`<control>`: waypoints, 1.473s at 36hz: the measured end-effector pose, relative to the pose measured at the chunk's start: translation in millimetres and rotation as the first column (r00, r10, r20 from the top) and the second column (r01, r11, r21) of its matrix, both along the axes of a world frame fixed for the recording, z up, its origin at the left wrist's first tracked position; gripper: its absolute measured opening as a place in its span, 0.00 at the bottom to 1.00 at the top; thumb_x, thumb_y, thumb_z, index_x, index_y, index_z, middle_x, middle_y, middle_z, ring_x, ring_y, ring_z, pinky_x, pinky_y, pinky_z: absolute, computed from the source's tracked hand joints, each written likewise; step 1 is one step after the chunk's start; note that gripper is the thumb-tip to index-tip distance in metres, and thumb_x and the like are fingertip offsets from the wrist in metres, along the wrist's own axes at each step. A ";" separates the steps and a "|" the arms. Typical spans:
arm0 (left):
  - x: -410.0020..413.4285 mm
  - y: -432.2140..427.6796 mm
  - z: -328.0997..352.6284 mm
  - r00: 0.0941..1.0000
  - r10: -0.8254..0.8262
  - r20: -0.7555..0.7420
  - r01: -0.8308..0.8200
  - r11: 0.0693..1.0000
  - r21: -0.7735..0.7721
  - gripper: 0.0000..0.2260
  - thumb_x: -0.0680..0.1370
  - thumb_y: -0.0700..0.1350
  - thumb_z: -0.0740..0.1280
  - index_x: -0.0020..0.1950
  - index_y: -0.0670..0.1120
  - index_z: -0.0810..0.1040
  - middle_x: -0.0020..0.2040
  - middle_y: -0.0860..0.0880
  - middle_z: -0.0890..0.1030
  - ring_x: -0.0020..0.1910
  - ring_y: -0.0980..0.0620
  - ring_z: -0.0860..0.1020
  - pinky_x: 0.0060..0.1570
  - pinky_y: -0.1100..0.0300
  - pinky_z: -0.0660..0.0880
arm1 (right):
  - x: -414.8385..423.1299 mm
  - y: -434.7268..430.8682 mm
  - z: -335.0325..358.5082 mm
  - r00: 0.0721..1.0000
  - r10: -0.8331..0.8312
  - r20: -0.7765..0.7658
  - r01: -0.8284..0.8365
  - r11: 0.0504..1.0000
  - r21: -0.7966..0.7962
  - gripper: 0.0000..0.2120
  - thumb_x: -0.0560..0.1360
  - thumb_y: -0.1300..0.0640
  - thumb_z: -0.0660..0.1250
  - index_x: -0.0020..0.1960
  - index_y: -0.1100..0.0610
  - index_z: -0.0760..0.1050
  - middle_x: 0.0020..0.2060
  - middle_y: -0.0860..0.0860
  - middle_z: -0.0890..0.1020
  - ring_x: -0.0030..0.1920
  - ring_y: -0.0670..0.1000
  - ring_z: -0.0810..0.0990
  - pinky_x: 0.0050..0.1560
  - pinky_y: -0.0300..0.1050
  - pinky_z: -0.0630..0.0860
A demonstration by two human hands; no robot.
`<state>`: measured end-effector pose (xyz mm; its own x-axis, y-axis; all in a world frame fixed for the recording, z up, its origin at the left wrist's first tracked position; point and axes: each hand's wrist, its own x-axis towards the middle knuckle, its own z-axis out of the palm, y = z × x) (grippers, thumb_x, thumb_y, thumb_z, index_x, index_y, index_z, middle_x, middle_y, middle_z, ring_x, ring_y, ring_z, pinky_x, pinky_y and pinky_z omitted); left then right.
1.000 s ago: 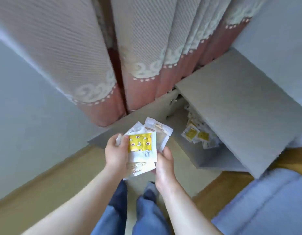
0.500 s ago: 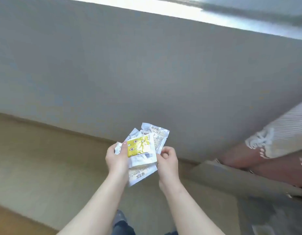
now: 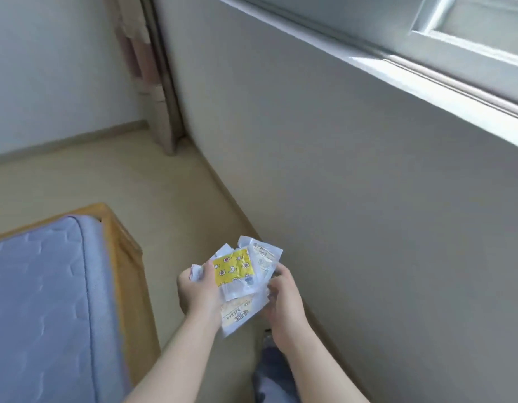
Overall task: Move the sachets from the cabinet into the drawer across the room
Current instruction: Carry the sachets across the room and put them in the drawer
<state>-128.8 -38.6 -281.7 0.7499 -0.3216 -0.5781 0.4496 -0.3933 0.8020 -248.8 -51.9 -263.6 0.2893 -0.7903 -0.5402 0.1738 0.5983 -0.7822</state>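
Sachets (image 3: 236,282): we see a fanned bunch held in front of us between both hands, above the floor and clear of everything else. The top one has a yellow patterned face; white and clear ones stick out behind and below it.
Left hand (image 3: 198,290): we have it closed on the left edge of the bunch, thumb over the front beside the yellow face, the other fingers hidden behind.
Right hand (image 3: 284,298): we have it curled at the right edge of the bunch, fingers bent and touching the clear packets; how tight the grip is we cannot tell.
Floor (image 3: 164,205): a pale strip runs ahead of us between bed and wall, bare as far as the far corner. This is our open room.
Bed (image 3: 42,301): on our left, a blue mattress in a wooden frame. Its near corner stands just left of the left hand, and the frame's edge runs alongside the strip.
Wall (image 3: 339,199): on our right, grey, its foot marked by a skirting line that passes near the right hand.
Sill (image 3: 426,77): a white ledge juts from the wall above, at upper right, well apart from the hands.
Curtain (image 3: 144,68): hangs in the far corner beside a dark upright edge where the strip ends.
Legs (image 3: 273,370): blue trousers show below the right forearm.
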 end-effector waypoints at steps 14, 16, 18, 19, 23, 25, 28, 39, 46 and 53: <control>120.6 -164.1 13.5 0.975 0.157 -0.157 -0.180 0.972 -0.149 0.11 0.78 0.50 0.65 0.56 0.47 0.69 0.45 0.49 0.76 0.39 0.50 0.76 0.38 0.58 0.73 | 144.9 -210.5 -2.4 0.939 0.270 -0.214 -0.306 0.939 -0.155 0.11 0.73 0.64 0.66 0.51 0.52 0.69 0.50 0.52 0.80 0.49 0.52 0.81 0.50 0.50 0.79; 145.5 -170.8 14.3 0.958 0.146 -0.248 -0.194 0.965 -0.179 0.11 0.78 0.48 0.66 0.57 0.47 0.69 0.47 0.48 0.78 0.42 0.49 0.78 0.39 0.56 0.74 | 169.8 -226.9 -8.1 0.917 0.328 -0.228 -0.364 0.921 -0.137 0.11 0.73 0.64 0.66 0.52 0.52 0.69 0.50 0.53 0.81 0.50 0.53 0.82 0.53 0.53 0.79; 173.5 -177.0 9.2 0.941 0.131 -0.312 -0.201 0.958 -0.204 0.13 0.77 0.44 0.67 0.60 0.43 0.71 0.53 0.43 0.80 0.48 0.43 0.80 0.44 0.52 0.77 | 197.2 -242.3 -14.8 0.899 0.366 -0.239 -0.399 0.911 -0.102 0.10 0.74 0.64 0.66 0.51 0.53 0.69 0.49 0.53 0.80 0.49 0.53 0.81 0.52 0.51 0.79; 188.7 -181.0 6.6 0.937 0.122 -0.328 -0.200 0.956 -0.214 0.14 0.77 0.41 0.67 0.61 0.42 0.71 0.55 0.41 0.80 0.51 0.41 0.80 0.45 0.51 0.77 | 212.5 -250.6 -17.6 0.893 0.382 -0.238 -0.411 0.908 -0.084 0.09 0.74 0.64 0.65 0.51 0.53 0.69 0.49 0.53 0.80 0.49 0.53 0.81 0.50 0.51 0.78; 257.9 -202.9 -4.1 0.929 0.147 -0.341 -0.241 0.937 -0.253 0.16 0.75 0.33 0.66 0.63 0.40 0.71 0.57 0.38 0.79 0.54 0.38 0.79 0.46 0.49 0.77 | 287.8 -285.0 -26.7 0.859 0.463 -0.219 -0.484 0.874 -0.050 0.08 0.75 0.64 0.64 0.51 0.54 0.69 0.49 0.54 0.81 0.50 0.56 0.82 0.51 0.54 0.78; 289.6 -216.6 -3.4 0.933 0.176 -0.313 -0.263 0.928 -0.263 0.15 0.75 0.32 0.66 0.61 0.40 0.72 0.53 0.40 0.80 0.49 0.40 0.79 0.43 0.51 0.76 | 321.8 -299.8 -26.2 0.849 0.481 -0.219 -0.502 0.864 -0.045 0.08 0.76 0.63 0.64 0.50 0.54 0.69 0.49 0.54 0.80 0.51 0.56 0.81 0.53 0.55 0.78; 365.7 -246.7 -2.3 0.934 0.217 -0.283 -0.301 0.907 -0.296 0.14 0.75 0.31 0.66 0.59 0.40 0.73 0.48 0.43 0.80 0.46 0.43 0.79 0.43 0.52 0.75 | 401.9 -332.0 -23.4 0.831 0.511 -0.219 -0.532 0.845 -0.047 0.07 0.76 0.63 0.64 0.50 0.54 0.69 0.49 0.54 0.80 0.51 0.57 0.81 0.54 0.56 0.78; 595.2 -328.1 34.3 0.918 0.337 -0.210 -0.388 0.874 -0.292 0.13 0.74 0.32 0.68 0.58 0.42 0.74 0.47 0.45 0.81 0.47 0.44 0.79 0.52 0.48 0.76 | 644.7 -418.5 8.7 0.799 0.569 -0.194 -0.585 0.811 -0.032 0.07 0.75 0.63 0.64 0.49 0.54 0.69 0.47 0.53 0.80 0.45 0.53 0.79 0.45 0.48 0.75; 718.7 -375.4 18.2 0.880 0.419 -0.224 -0.471 0.834 -0.288 0.12 0.75 0.31 0.67 0.58 0.38 0.74 0.52 0.39 0.80 0.44 0.42 0.80 0.41 0.54 0.76 | 777.3 -475.2 -4.5 0.717 0.674 -0.174 -0.689 0.724 -0.034 0.07 0.76 0.64 0.63 0.49 0.53 0.69 0.46 0.54 0.79 0.43 0.54 0.79 0.41 0.47 0.75; 851.7 -423.7 21.9 0.799 0.550 -0.244 -0.602 0.729 -0.326 0.11 0.74 0.31 0.67 0.54 0.40 0.76 0.47 0.42 0.82 0.39 0.45 0.81 0.36 0.55 0.78 | 928.9 -533.9 4.4 0.618 0.778 -0.110 -0.785 0.605 -0.131 0.12 0.75 0.68 0.62 0.50 0.52 0.68 0.42 0.51 0.80 0.39 0.50 0.80 0.43 0.49 0.79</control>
